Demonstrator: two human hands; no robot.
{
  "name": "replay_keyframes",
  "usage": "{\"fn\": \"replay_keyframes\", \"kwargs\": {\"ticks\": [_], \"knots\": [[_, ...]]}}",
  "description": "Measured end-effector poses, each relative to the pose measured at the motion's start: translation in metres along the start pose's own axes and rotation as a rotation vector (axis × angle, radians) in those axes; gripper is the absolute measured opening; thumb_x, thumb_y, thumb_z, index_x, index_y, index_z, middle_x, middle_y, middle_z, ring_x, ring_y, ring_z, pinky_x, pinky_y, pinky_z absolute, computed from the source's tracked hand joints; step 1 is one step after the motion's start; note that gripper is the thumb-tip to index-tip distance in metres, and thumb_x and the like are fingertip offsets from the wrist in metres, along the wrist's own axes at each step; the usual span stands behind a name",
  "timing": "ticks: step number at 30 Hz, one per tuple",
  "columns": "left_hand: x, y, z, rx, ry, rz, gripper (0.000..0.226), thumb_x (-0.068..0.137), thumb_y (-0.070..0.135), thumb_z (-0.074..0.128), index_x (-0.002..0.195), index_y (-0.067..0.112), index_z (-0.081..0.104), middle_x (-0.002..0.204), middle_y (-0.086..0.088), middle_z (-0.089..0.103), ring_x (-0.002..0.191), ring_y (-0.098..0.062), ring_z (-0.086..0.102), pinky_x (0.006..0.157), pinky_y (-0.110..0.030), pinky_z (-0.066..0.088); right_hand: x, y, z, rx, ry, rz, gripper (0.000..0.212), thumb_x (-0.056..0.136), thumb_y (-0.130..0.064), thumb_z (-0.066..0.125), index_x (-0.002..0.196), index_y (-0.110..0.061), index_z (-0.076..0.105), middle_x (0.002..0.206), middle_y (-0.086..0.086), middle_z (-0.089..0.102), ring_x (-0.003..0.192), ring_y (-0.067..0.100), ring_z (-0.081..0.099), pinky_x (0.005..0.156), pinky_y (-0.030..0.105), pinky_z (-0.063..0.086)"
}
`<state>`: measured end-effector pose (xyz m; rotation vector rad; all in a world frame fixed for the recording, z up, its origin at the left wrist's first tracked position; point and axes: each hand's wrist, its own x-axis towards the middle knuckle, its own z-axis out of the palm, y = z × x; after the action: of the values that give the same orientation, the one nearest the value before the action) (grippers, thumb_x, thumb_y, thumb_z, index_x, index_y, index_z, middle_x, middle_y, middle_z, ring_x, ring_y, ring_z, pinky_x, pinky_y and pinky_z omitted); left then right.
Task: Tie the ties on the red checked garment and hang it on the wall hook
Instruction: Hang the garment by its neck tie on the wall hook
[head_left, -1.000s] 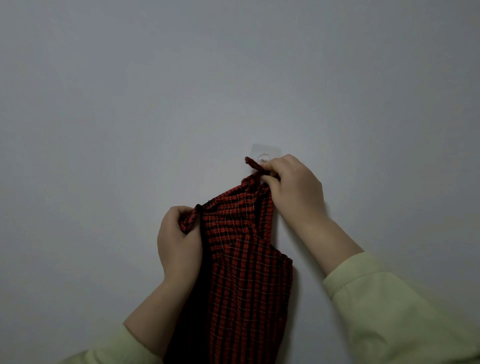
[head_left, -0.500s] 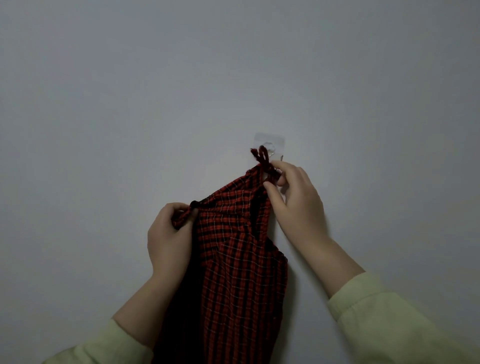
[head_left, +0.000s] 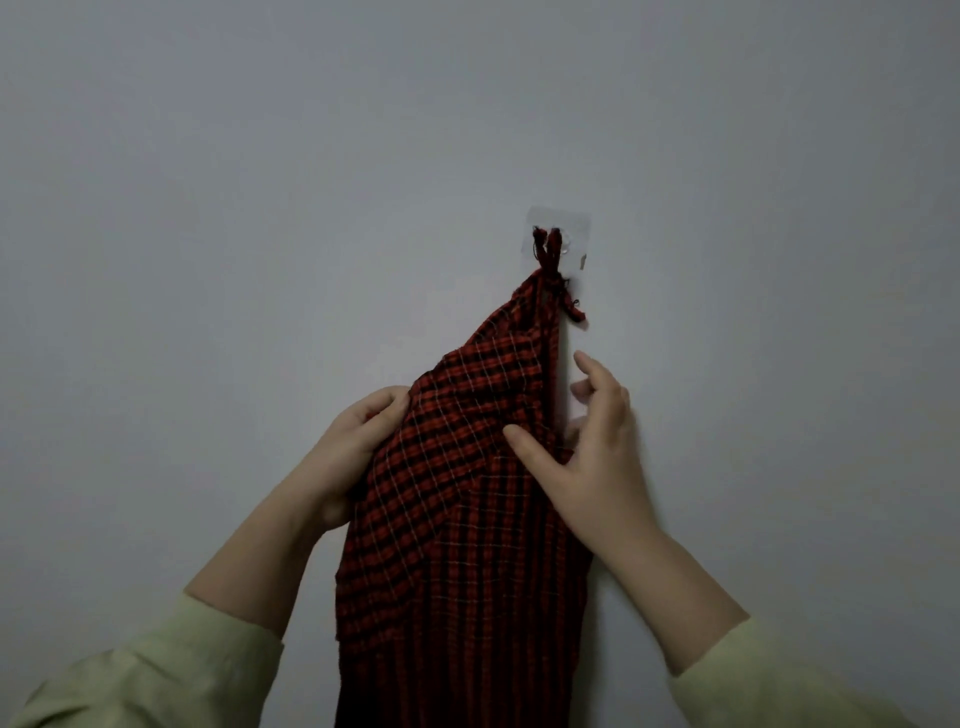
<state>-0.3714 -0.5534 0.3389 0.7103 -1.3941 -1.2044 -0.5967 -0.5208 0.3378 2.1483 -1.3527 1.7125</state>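
Garment (head_left: 467, 493) woven checked cloth, matt; hook (head_left: 560, 240) clear glossy plastic; wall (head_left: 260, 208) smooth matt

red-black checked garment (head_left: 467, 519), seemingly pale-green sleeves (head_left: 156, 675)

garment (head_left: 467, 493) hangs on hook (head_left: 574, 234) | left hand (head_left: 353, 447) grips edge | right hand (head_left: 597, 457) touches it

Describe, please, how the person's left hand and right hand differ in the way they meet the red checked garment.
The left hand curls its fingers round the slack left edge of the red checked garment; the right hand is open, fingers spread, thumb resting on the cloth. The left hand is partly hidden behind fabric; the right hand shows fully. Both come from pale green sleeves.
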Motion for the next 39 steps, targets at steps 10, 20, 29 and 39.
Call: {"fn": "replay_keyframes", "kwargs": {"ticks": [10, 20, 29, 39], "knots": [[-0.008, 0.018, -0.017, 0.409, -0.324, 0.036, 0.019, 0.076, 0.009, 0.058, 0.09, 0.012, 0.071, 0.096, -0.004, 0.072, 0.092, -0.018, 0.068, 0.082, -0.03, 0.052, 0.0, -0.008, -0.025, 0.316, -0.454, 0.332, 0.036, 0.08, -0.037, 0.075, 0.112, -0.022, 0.065, 0.105, -0.012, 0.073, 0.094, 0.001, 0.069, 0.091, 0.031, 0.055], [0.004, 0.012, -0.006, 0.996, 0.094, 0.296, 0.017, 0.082, 0.003, 0.053, 0.083, 0.016, 0.063, 0.095, 0.001, 0.061, 0.091, -0.02, 0.059, 0.079, -0.032, 0.046, 0.003, 0.001, -0.029, 0.266, -0.496, 0.348, 0.025, 0.083, -0.035, 0.072, 0.104, -0.022, 0.07, 0.098, -0.01, 0.075, 0.09, 0.004, 0.071, 0.088, 0.032, 0.056], [-0.009, -0.038, 0.016, 0.953, 0.648, 0.436, 0.021, 0.091, 0.014, 0.055, 0.111, 0.014, 0.05, 0.108, -0.001, 0.042, 0.07, -0.016, 0.052, 0.061, -0.034, 0.045, -0.024, 0.023, -0.013, -0.401, -0.162, 0.012, 0.052, 0.085, -0.061, 0.055, 0.121, -0.026, 0.048, 0.096, -0.004, 0.067, 0.083, 0.016, 0.063, 0.068, 0.037, 0.055], [-0.033, -0.069, 0.035, 0.885, 0.543, 0.384, 0.048, 0.095, 0.031, 0.051, 0.138, 0.012, 0.042, 0.137, -0.007, 0.037, 0.13, -0.018, 0.031, 0.112, -0.031, 0.026, -0.042, 0.031, -0.012, -0.03, -0.21, 0.134, 0.069, 0.083, -0.043, 0.07, 0.141, -0.024, 0.038, 0.131, -0.009, 0.058, 0.109, -0.001, 0.052, 0.093, 0.019, 0.043]]}}
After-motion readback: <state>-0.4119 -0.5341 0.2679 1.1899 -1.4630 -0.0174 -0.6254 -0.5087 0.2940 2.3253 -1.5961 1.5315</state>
